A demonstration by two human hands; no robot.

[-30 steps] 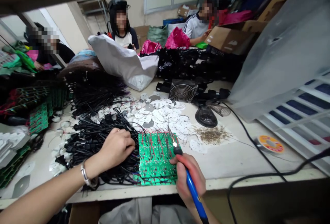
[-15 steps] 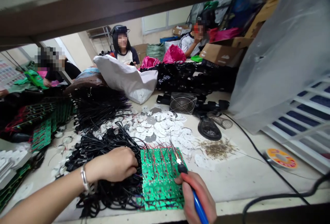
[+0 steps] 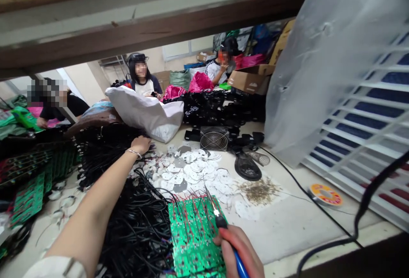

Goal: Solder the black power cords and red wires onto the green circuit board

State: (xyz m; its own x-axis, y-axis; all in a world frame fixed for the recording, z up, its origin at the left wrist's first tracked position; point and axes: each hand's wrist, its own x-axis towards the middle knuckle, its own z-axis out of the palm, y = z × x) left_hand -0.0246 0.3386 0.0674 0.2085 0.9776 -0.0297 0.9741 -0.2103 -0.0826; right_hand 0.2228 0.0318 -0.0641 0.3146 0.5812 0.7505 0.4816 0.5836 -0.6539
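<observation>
My right hand [image 3: 239, 250] grips the blue handle of a soldering iron [image 3: 220, 220], whose tip rests over a stack of green circuit boards [image 3: 194, 237] with red wires at the table's front. My left hand [image 3: 139, 145] is stretched far forward, over the back pile of black cables [image 3: 102, 148], close to the white bag [image 3: 145, 114]. Its fingers are curled downward into the cables, and what they hold, if anything, is hidden. A silver bracelet circles that wrist. More black cables [image 3: 137, 227] lie under my left forearm.
White round discs [image 3: 191, 171] are strewn mid-table. Behind them are a small fan [image 3: 214, 139], a black stand [image 3: 247, 167], metal clippings [image 3: 260, 190] and a solder spool [image 3: 326, 195]. Green boards [image 3: 28, 192] are stacked at left. Three other people sit across the table.
My left hand left the cables beside the boards and reached forward to the far cable pile. The camera tilted up. My right hand kept the iron on the boards.
</observation>
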